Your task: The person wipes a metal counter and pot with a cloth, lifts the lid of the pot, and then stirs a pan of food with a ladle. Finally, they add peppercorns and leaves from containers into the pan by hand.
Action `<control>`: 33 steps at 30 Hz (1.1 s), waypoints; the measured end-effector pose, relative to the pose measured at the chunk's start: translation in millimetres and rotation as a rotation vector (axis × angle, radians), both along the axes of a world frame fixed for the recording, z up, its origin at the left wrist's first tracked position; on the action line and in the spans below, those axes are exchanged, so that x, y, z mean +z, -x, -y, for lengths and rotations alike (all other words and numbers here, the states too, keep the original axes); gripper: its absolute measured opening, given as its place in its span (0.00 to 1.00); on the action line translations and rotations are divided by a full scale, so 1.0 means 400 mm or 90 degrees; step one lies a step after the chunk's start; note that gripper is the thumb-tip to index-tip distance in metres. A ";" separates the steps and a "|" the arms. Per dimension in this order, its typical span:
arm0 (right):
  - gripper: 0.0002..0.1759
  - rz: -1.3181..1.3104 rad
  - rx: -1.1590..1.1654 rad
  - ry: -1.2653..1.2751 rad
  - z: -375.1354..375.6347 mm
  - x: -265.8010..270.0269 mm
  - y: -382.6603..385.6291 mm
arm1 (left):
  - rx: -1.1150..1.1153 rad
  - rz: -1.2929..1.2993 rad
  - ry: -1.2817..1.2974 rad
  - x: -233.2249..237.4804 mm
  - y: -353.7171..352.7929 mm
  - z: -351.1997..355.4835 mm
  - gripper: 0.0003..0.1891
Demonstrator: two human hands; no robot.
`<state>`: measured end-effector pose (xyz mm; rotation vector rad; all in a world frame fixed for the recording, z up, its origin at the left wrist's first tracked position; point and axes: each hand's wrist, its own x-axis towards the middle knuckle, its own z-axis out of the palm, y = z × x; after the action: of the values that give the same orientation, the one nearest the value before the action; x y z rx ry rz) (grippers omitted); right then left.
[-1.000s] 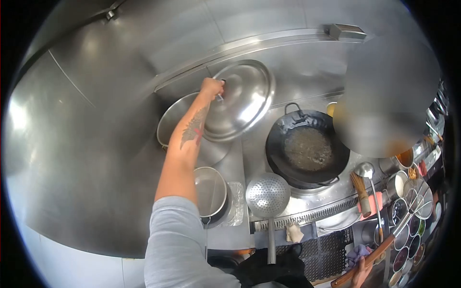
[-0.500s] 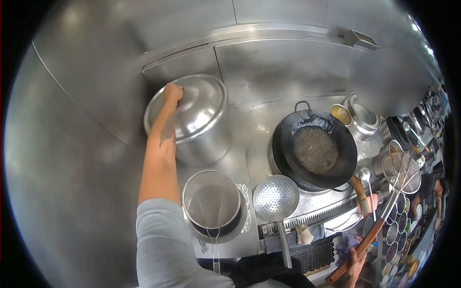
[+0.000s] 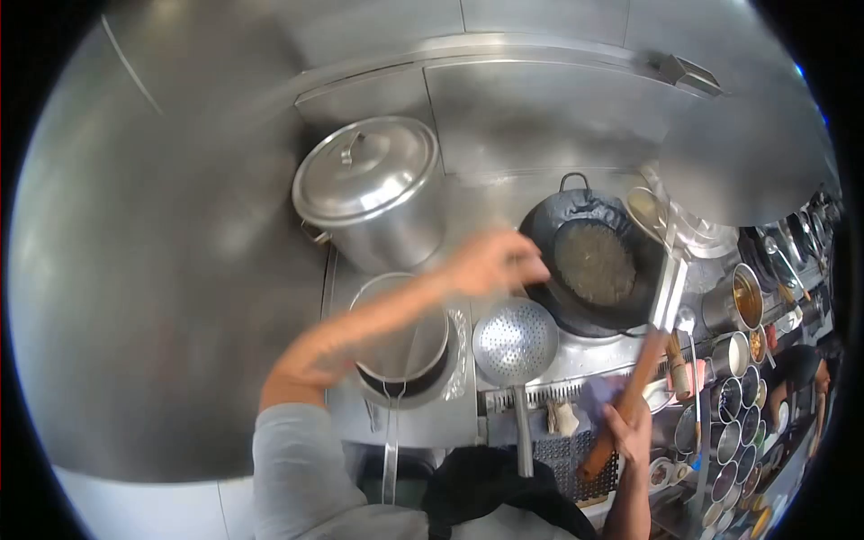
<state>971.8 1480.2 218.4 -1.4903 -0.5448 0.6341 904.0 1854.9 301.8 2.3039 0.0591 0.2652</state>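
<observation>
My left hand [image 3: 493, 263] is blurred in motion above the counter, between the strainer pot [image 3: 402, 346] and the black wok [image 3: 590, 265], and holds nothing. A large steel stockpot [image 3: 373, 200] stands at the back left with its lid [image 3: 364, 167] on. My right hand [image 3: 625, 427] grips the wooden handle of a long ladle [image 3: 646, 310] along with a purple cloth; the ladle's shaft rises to a bowl near the wok's right rim. The wok holds a little dark liquid.
A perforated skimmer [image 3: 516, 343] lies on the stove's front edge with its handle toward me. Several small bowls and pots of sauces [image 3: 742, 396] line the right side. Steel wall panels enclose the back and left. Another person [image 3: 799, 378] stands at the far right.
My left hand has let go of the stockpot lid, which now sits on the pot, and swung right toward the wok. My right hand has raised the ladle toward the wok.
</observation>
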 end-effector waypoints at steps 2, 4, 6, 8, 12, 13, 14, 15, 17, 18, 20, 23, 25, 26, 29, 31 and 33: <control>0.25 0.062 0.198 0.140 -0.102 0.033 -0.021 | 0.023 -0.024 0.049 -0.114 0.054 0.305 0.34; 0.24 0.108 0.268 0.030 -0.185 0.008 0.020 | -0.022 -0.120 0.260 -0.046 0.091 0.370 0.32; 0.26 0.263 0.301 -0.072 -0.264 0.092 0.063 | 0.132 0.025 0.411 -0.057 0.166 0.368 0.28; 0.25 0.495 0.279 -0.106 -0.313 0.130 0.101 | 0.341 -0.016 0.409 0.033 0.286 0.341 0.22; 0.25 0.336 0.319 -0.058 -0.457 0.021 0.087 | 0.617 0.110 0.138 0.070 0.567 0.215 0.10; 0.24 0.359 0.262 -0.013 -0.497 -0.021 0.061 | 0.659 0.100 0.166 0.070 0.625 0.208 0.09; 0.24 0.379 0.204 0.033 -0.546 -0.058 0.043 | 0.696 0.085 0.155 0.065 0.687 0.203 0.08; 0.24 0.397 0.162 0.090 -0.621 -0.097 0.025 | 0.732 0.070 0.146 0.056 0.736 0.188 0.07; 0.23 0.406 0.118 0.120 -0.697 -0.105 0.027 | 0.802 -0.005 0.110 0.074 0.808 0.180 0.06; 0.23 0.419 0.106 0.070 -0.754 -0.033 0.044 | 0.791 -0.005 0.110 0.071 0.831 0.164 0.06; 0.20 0.534 0.039 -0.192 -0.877 0.037 0.095 | 0.810 0.018 0.083 0.056 0.879 0.157 0.08; 0.22 0.719 0.020 -0.222 -1.052 0.107 0.178 | 0.790 0.027 0.107 0.048 0.866 0.150 0.08; 0.22 0.814 0.130 -0.114 -1.206 0.058 0.190 | 0.774 0.052 0.127 0.037 0.842 0.127 0.08; 0.22 0.807 0.120 -0.109 -1.256 -0.007 0.180 | 0.774 0.069 0.160 0.027 0.835 0.123 0.08; 0.20 0.902 0.111 -0.145 -1.343 -0.100 0.118 | 0.797 0.028 0.147 0.031 0.836 0.122 0.08; 0.19 0.819 -0.011 -0.101 -1.359 -0.131 0.022 | 0.846 0.006 0.148 0.036 0.854 0.137 0.08; 0.19 0.430 -0.057 -0.085 -1.396 -0.122 -0.136 | 0.859 -0.034 0.146 0.032 0.883 0.140 0.08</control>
<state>1026.1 2038.5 169.5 -1.5773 -1.0064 0.0018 550.8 1798.9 314.6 1.6947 1.5785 0.7953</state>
